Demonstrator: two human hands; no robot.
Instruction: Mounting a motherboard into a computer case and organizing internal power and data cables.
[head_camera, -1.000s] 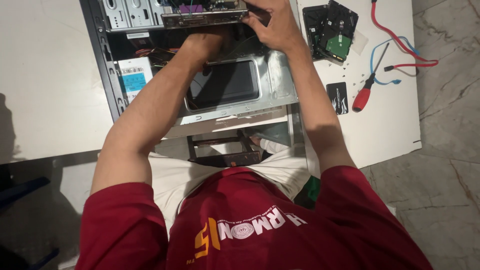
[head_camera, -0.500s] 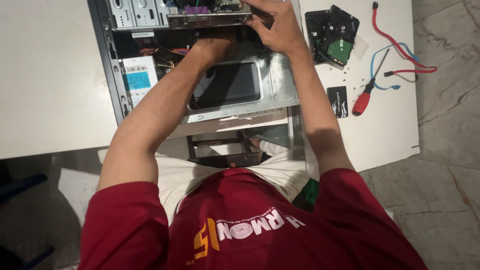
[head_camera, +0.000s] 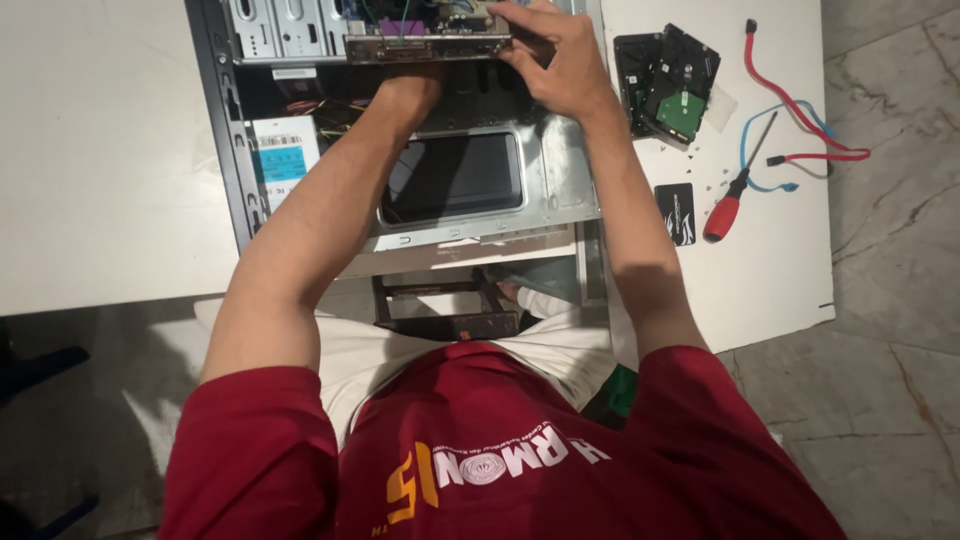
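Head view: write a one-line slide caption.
Both hands, left and right, reach into an open computer case on a white table.

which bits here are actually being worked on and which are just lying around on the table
In hand:
- open computer case
- metal-edged board in the case, gripped by the right hand
- left hand, reaching inside beneath the board

Lying about:
- two bare hard drives
- red-handled screwdriver
- red and blue cables
- small black card

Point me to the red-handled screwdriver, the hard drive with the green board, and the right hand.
red-handled screwdriver (head_camera: 724, 216): head view, on the red handle.
hard drive (head_camera: 680, 110): head view, on its green circuit board.
right hand (head_camera: 560, 62): head view, on the back of the hand.
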